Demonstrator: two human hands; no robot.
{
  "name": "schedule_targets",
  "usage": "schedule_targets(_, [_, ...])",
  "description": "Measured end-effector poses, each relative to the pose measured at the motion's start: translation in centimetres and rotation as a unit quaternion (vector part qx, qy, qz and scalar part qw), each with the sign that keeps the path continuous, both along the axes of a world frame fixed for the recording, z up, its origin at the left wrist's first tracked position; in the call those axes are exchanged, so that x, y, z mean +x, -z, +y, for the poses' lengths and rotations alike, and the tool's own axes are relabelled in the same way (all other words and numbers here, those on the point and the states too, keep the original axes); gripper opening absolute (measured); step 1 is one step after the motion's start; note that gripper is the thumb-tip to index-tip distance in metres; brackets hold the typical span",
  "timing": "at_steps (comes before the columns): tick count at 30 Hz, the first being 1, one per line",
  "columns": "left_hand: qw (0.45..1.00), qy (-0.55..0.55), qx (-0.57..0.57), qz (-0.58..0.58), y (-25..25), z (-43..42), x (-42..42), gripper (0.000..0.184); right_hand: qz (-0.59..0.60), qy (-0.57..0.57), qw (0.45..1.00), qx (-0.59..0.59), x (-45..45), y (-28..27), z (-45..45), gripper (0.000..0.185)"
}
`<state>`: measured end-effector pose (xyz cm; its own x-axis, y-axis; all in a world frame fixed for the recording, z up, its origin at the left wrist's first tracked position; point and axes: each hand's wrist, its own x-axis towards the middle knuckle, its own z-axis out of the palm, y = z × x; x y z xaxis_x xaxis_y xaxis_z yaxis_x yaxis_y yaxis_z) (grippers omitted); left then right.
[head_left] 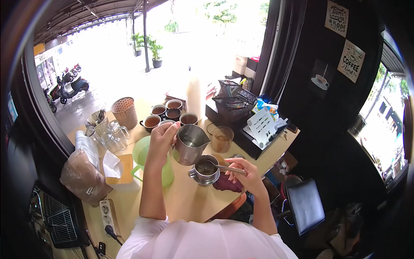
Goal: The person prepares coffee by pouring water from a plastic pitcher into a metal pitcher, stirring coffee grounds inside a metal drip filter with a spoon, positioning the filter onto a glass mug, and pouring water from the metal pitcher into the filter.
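My left hand (pixel 164 140) grips a steel pitcher (pixel 188 151) by its handle side, raised over the wooden table and tilted a little, its spout to the right. Just below and right of it stands a small metal cup (pixel 205 169) with dark contents. My right hand (pixel 243 172) holds a spoon (pixel 230 168) whose end reaches into that cup. A dark red cloth (pixel 227 183) lies beside the cup, under my right hand. Behind the cup is a clear glass (pixel 222 140) with brown contents. A green pitcher (pixel 167 172) stands behind my left forearm.
Several filled cups (pixel 152 121) stand at the table's back beside a white bottle (pixel 196 97). Left are glass mugs (pixel 114 136), a woven basket (pixel 124 112), a tissue box (pixel 123 172) and a power strip (pixel 106 213). A black tray (pixel 241 142) and menu card (pixel 261 127) sit right.
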<state>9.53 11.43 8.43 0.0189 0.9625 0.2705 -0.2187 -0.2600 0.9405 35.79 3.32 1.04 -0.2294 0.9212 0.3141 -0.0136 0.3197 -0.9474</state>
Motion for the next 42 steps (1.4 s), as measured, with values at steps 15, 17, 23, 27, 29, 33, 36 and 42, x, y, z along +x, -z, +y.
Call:
schedule_targets(15, [0.999, 0.002, 0.017, 0.038, 1.3, 0.7, 0.8, 0.038, 0.021, 0.037, 0.999, 0.005, -1.7, -0.7, -0.9, 0.013])
schedule_targets(17, [0.998, -0.005, 0.020, 0.051, 1.0, 0.5, 0.6, 0.038, 0.023, 0.064, 0.997, 0.043, -1.8, -0.8, -0.8, 0.012])
schedule_targets(23, [0.998, -0.011, 0.028, 0.053, 0.7, 0.3, 0.0, 0.038, -0.136, 0.125, 0.975, 0.121, -2.6, -2.5, -0.8, 0.013])
schedule_targets(27, [0.998, -0.004, 0.025, 0.050, 0.9, 0.6, -0.6, 0.031, -0.143, 0.148, 0.971, 0.121, -3.2, -2.4, -0.5, 0.013])
schedule_targets(29, [0.998, -0.007, 0.023, 0.049, 1.0, 0.7, -0.7, 0.028, -0.122, 0.158, 0.973, 0.119, -3.4, -1.8, -0.1, 0.013])
schedule_targets(33, [1.000, -0.015, 0.019, 0.012, 0.6, 0.4, -1.1, 0.029, -0.036, 0.143, 0.988, 0.036, -3.2, -1.0, 0.2, 0.012])
schedule_targets(36, [1.000, -0.022, 0.013, -0.017, 0.4, 0.3, -1.3, 0.027, 0.011, 0.144, 0.989, -0.014, -3.0, -0.7, -0.1, 0.015])
schedule_targets(42, [0.998, -0.050, 0.006, -0.041, -0.5, -0.5, -1.8, 0.024, -0.204, 0.135, 0.966, -0.085, -1.2, 0.9, -1.7, 0.024])
